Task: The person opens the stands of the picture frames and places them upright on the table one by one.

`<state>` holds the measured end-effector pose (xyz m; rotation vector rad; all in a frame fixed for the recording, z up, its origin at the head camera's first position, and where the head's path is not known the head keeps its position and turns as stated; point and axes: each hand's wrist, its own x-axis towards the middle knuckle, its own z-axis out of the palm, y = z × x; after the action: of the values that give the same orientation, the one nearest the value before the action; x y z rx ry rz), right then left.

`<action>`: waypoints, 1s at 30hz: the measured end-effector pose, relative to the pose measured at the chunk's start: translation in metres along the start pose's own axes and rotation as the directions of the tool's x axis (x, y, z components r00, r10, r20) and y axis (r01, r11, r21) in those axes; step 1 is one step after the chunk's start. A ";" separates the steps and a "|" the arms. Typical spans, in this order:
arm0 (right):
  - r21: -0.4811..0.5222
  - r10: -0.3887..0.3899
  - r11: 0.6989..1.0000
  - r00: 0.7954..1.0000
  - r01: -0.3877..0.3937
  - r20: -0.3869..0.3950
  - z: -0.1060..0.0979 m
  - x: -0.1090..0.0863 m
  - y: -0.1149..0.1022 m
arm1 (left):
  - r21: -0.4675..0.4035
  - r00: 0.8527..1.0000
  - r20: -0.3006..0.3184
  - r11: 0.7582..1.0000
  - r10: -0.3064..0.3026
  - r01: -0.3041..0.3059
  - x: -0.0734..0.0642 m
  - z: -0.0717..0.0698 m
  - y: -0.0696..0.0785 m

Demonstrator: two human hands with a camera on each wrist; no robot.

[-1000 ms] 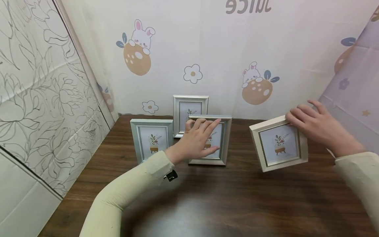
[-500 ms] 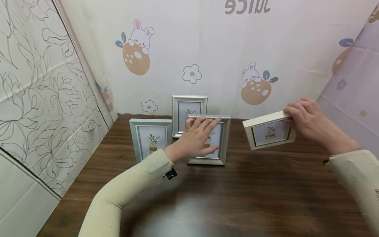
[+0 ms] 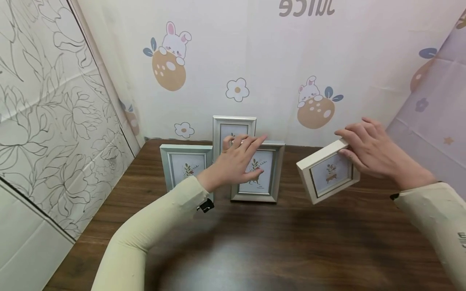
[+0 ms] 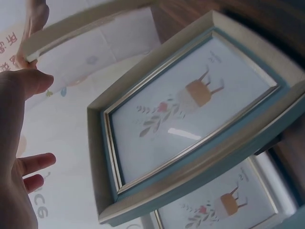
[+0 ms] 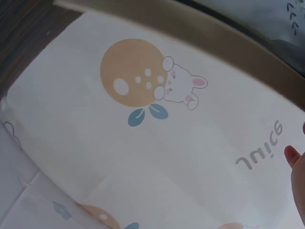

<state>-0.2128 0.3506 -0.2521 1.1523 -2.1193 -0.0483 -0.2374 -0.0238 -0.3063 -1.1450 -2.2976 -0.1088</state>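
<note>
My right hand [image 3: 371, 149] grips the upper right corner of a cream picture frame [image 3: 329, 178]. That frame is tilted and raised over the table, its left side lower. My left hand [image 3: 234, 161] hovers with fingers spread in front of a champagne-coloured picture frame [image 3: 260, 184] that stands upright. In the left wrist view, the left fingers [image 4: 38, 163] are apart from the champagne frame [image 4: 190, 109], and the cream frame [image 4: 86, 24] shows behind. Across the top of the right wrist view runs the edge of the cream frame [image 5: 200, 43].
A pale green picture frame [image 3: 178, 167] stands to the left, partly behind the left forearm. Behind the champagne one, near the patterned wall cloth [image 3: 269, 72], stands a silver picture frame [image 3: 217, 137]. All are on a dark wooden table [image 3: 276, 246].
My left hand has lifted slightly off the top of the champagne frame. The cream frame moved left and turned in my right hand, tilting back and then coming down at its left corner.
</note>
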 end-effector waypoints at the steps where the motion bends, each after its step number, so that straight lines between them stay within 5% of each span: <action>1: 0.002 0.002 1.000 1.000 -0.002 0.013 -0.001 0.001 -0.001 | 0.006 1.000 0.000 1.000 -0.002 0.002 0.000 -0.001 -0.001; 8: 0.035 0.001 0.999 1.000 -0.001 0.023 -0.003 0.002 -0.002 | -0.001 1.000 0.003 1.000 -0.002 0.002 0.002 -0.008 -0.007; 22: 0.013 0.000 1.000 0.988 0.002 -0.151 -0.029 0.014 -0.005 | 0.025 0.999 -0.033 1.000 0.013 -0.012 0.008 -0.014 -0.013; 30: 0.003 -0.005 1.000 0.982 0.006 -0.190 -0.043 0.016 -0.004 | 0.013 0.999 -0.010 0.999 -0.037 0.037 0.014 -0.023 -0.020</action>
<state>-0.1888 0.3488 -0.2125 1.1189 -1.9487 0.0604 -0.2493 -0.0335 -0.2760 -1.0930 -2.3086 -0.1129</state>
